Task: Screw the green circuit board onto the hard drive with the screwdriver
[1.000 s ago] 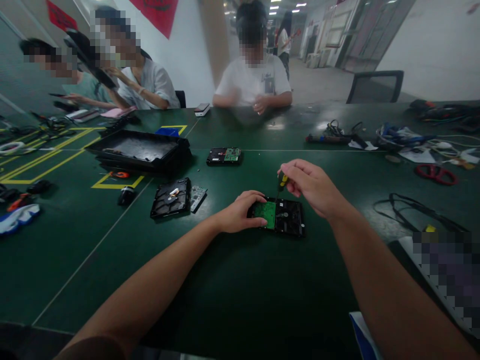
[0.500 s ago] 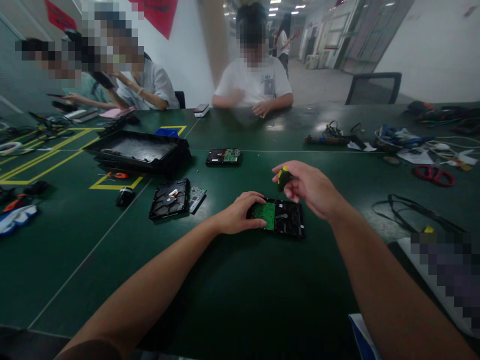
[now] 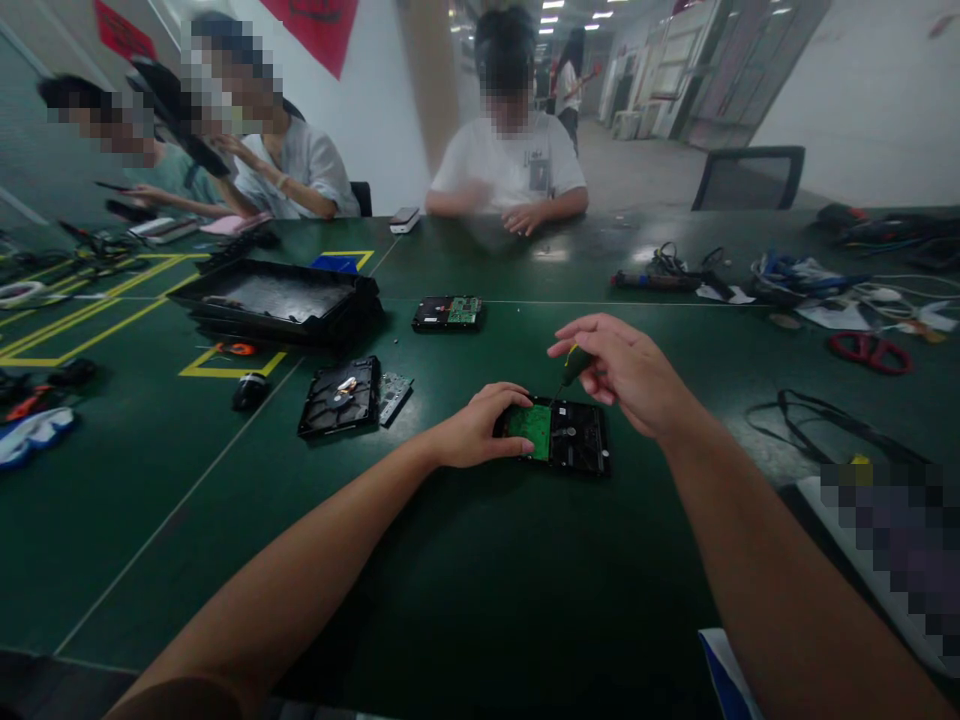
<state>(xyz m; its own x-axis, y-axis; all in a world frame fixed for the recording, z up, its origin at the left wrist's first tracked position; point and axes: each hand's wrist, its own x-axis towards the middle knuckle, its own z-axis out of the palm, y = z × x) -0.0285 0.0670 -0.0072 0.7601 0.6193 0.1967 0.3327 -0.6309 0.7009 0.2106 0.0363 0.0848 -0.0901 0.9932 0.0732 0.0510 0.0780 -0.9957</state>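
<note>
A black hard drive (image 3: 574, 437) with a green circuit board lies flat on the dark green table (image 3: 480, 570) in front of me. My left hand (image 3: 480, 425) grips its left end, fingers curled over the board. My right hand (image 3: 626, 370) hovers just above the drive's far edge, fingers pinched round the yellow-and-black handle of a small screwdriver (image 3: 571, 366). The screwdriver's tip points down at the drive's top edge near the board.
An opened hard drive (image 3: 341, 396) and a loose plate lie left of me, another drive (image 3: 448, 313) farther back, and a black tray (image 3: 277, 298) beyond. Cables, red scissors (image 3: 870, 347) and tools litter the right side. Three people sit across the table.
My right hand has turned on the screwdriver handle, its fingers shifting round it. The left hand and the drive have stayed put.
</note>
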